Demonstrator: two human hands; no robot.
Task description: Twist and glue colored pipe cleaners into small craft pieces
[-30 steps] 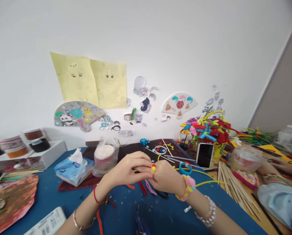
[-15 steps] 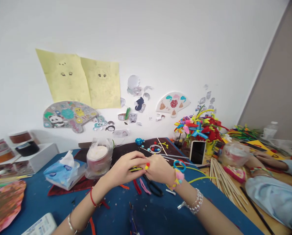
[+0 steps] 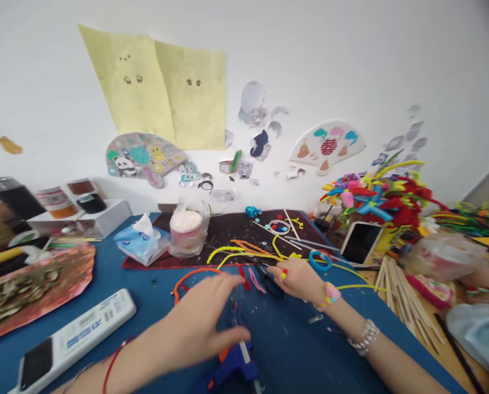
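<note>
My left hand (image 3: 205, 317) is open, slightly blurred, thumb and fingers apart, with nothing in it. It hovers above a blue glue gun (image 3: 232, 369) lying at the front of the blue table. My right hand (image 3: 300, 279) rests beside black-handled scissors (image 3: 273, 287), fingers loosely stretched to the left. A ring with red and yellow balls (image 3: 284, 273) sits on one of its fingers. Left of the scissors are a pink pipe cleaner (image 3: 256, 280) and a red one (image 3: 243, 277). An orange pipe cleaner (image 3: 187, 273) curves behind my left hand, and yellow pipe cleaners (image 3: 228, 254) lie farther back.
A tissue pack (image 3: 141, 243) and a bagged tub (image 3: 187, 230) stand at the back left. A long white device (image 3: 80, 339) lies at the front left. On the right are a phone (image 3: 361, 242), wooden sticks (image 3: 408, 306), pipe-cleaner flowers (image 3: 376, 197) and another person's sleeve (image 3: 480, 334).
My hands have come apart: the left moved down and nearer over the glue gun, the right stays by the scissors. The view has tilted down, showing more of the table.
</note>
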